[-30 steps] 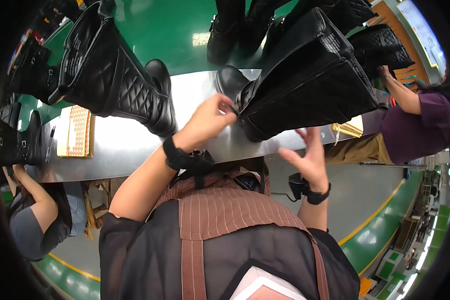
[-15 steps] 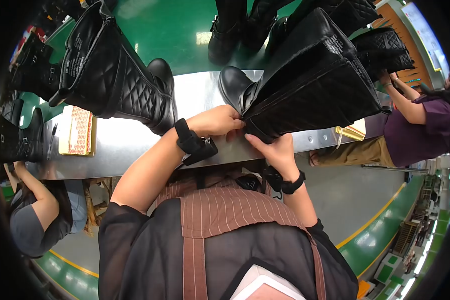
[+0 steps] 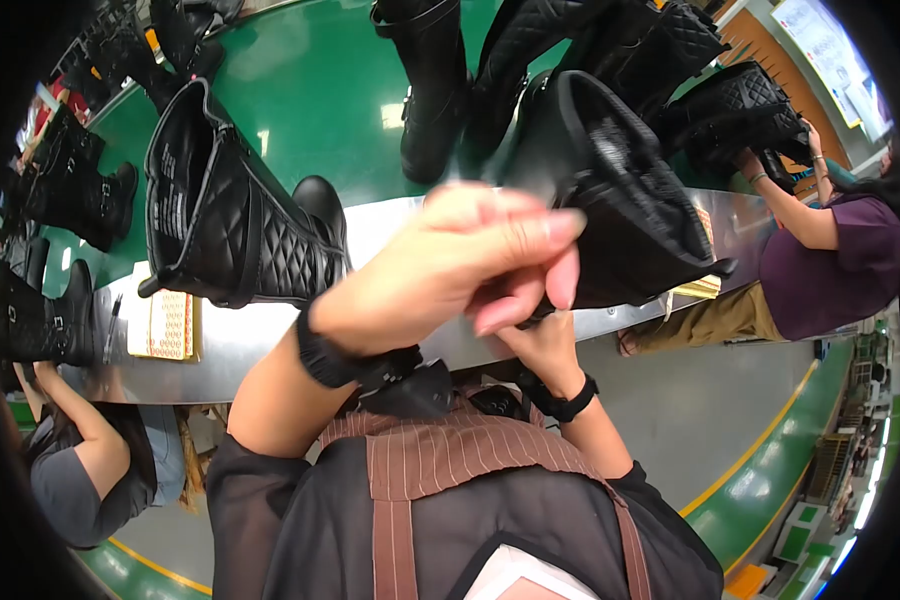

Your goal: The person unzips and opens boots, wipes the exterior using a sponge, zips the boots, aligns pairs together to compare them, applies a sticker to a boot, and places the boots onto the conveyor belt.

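A tall black boot [image 3: 635, 225] stands in front of me, its shaft tilted toward me and its oval opening showing. My left hand [image 3: 460, 255] is raised before the shaft, blurred, with thumb and fingers pinched together; whatever is between them is hidden. Low on the same boot, my right hand [image 3: 545, 350] grips near the heel, its fingers partly out of sight. To the left, a quilted black boot [image 3: 270, 220] stands on the metal table edge [image 3: 390, 215], its lining and printed text visible.
A yellow pad with a sheet of red-printed stickers [image 3: 165, 325] lies at left beside a pen [image 3: 113, 325]. More black boots [image 3: 430, 100] stand on the green surface [image 3: 310, 100]. Co-workers sit at left [image 3: 80, 455] and right [image 3: 825, 255], hands at boots.
My left hand has risen from the boot's lower shaft toward its top. The shaft's wide gap has narrowed into an oval opening. My right hand stays low and has shifted slightly toward me.
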Demonstrator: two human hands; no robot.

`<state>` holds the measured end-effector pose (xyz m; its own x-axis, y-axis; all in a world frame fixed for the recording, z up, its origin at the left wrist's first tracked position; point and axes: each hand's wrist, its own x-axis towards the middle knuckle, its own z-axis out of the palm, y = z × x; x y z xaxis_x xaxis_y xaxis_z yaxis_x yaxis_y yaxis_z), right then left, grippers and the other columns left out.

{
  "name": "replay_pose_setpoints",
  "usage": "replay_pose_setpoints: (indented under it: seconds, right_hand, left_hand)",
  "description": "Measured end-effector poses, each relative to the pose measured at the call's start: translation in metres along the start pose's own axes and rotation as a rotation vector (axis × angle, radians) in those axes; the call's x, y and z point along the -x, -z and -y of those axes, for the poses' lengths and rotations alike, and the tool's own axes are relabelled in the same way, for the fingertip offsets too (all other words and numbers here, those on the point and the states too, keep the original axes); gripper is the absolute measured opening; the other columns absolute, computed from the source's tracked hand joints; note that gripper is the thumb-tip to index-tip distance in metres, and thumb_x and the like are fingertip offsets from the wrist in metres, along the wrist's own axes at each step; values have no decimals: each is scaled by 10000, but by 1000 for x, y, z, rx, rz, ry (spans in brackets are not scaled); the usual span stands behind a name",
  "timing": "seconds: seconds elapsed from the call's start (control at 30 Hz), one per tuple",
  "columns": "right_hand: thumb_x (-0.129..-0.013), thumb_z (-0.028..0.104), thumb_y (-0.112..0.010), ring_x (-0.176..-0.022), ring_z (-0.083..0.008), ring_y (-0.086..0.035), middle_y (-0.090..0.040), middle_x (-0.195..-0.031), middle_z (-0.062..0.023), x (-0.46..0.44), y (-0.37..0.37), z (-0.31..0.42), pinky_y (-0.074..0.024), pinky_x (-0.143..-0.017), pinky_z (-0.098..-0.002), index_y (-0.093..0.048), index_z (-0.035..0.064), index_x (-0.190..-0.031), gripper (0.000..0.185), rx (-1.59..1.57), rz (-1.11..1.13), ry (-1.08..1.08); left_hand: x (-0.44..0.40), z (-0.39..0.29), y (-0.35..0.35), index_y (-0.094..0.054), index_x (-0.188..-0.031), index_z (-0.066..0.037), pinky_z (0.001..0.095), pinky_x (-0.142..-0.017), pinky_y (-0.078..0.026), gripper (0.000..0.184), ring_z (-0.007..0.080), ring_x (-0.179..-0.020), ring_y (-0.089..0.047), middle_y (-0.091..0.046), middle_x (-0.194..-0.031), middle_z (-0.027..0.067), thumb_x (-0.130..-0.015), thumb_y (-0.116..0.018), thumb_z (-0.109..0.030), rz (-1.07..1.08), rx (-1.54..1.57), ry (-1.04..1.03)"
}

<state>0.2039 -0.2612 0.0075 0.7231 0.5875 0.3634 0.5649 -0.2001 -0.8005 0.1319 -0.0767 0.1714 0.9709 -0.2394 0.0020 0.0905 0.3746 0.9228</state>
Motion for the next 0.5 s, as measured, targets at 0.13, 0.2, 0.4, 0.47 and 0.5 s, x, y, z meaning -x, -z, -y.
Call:
replay_pose_setpoints:
  seconds: [0.13,0.2,0.4,0.47,0.5]
  right_hand:
    - [-738,143,-721,-1123,-327,-588,-619,-1205,-169,1,-6,-5,-445,-968,-389,-595,28,-1223,514,-44,116,-140]
    - [-729,174,-747,-1151,-332,-575,-611,-1220,-177,4,-3,3,-446,-969,-391,-585,45,-1240,551,-5,172,-217]
    - [-733,195,-822,-1053,-194,-574,-626,-1174,-112,-21,31,11,-451,-938,-350,-584,-11,-1203,566,-330,453,-451]
    - [-732,192,-825,-1058,-194,-567,-622,-1175,-112,-25,24,5,-446,-942,-348,-592,-10,-1189,551,-374,473,-353]
    - [-732,195,-825,-1046,-198,-570,-627,-1156,-109,-24,21,6,-447,-935,-346,-598,-14,-1173,539,-305,434,-335]
  left_hand:
    - [8,-31,-12,-619,-778,27,203,-460,-385,436,86,-432,-494,-610,-616,70,-1023,-426,-276,5,-149,-39]
    - [10,-19,0,-642,-858,24,219,-586,-433,421,72,-596,-560,-655,-701,72,-1026,-424,-295,-55,-313,-124]
    - [105,44,46,-666,-859,15,292,-570,-467,359,133,-592,-574,-644,-707,73,-899,-659,-342,-218,-905,454]
    - [139,70,57,-672,-785,22,320,-584,-484,435,192,-584,-601,-635,-656,114,-820,-730,-407,-551,-1069,614]
    - [144,73,58,-664,-910,29,333,-655,-496,476,242,-687,-635,-670,-772,138,-767,-777,-411,-761,-1097,689]
